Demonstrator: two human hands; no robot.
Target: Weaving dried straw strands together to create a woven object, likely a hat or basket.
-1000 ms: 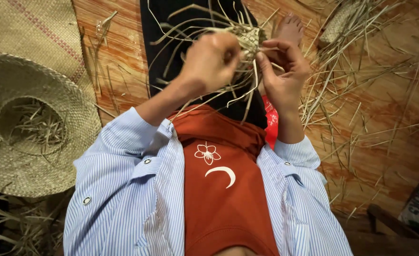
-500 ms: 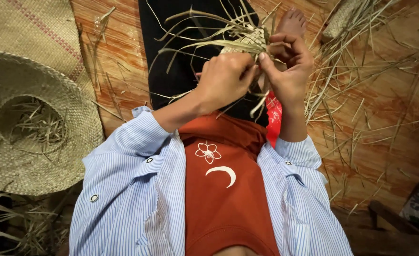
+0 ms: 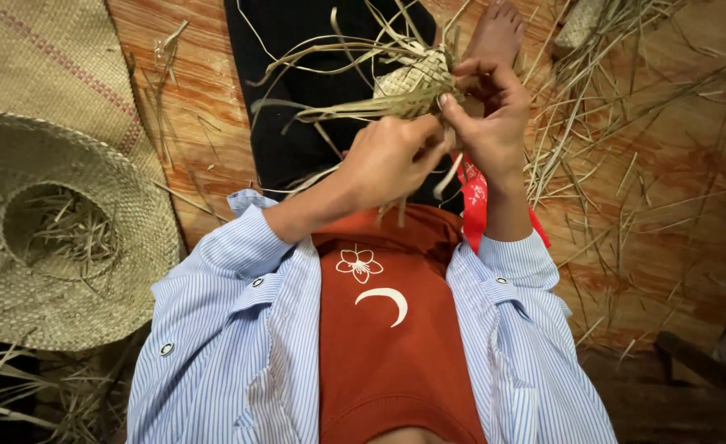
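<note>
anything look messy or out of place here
Only the litter: loose straw strips lie scattered over the wooden floor, and more sit inside the upturned woven hat. The left hand and right hand grip a small woven piece with untrimmed ends sticking out.

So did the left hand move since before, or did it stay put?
Yes. The left hand slid down and to the right, away from the straw hat on the floor, and now sits just under the little woven piece.

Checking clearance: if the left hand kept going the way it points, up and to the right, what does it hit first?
The left hand would meet the right hand first, at the small woven straw piece both hold; they already look in contact there, though depth is unclear.
</note>
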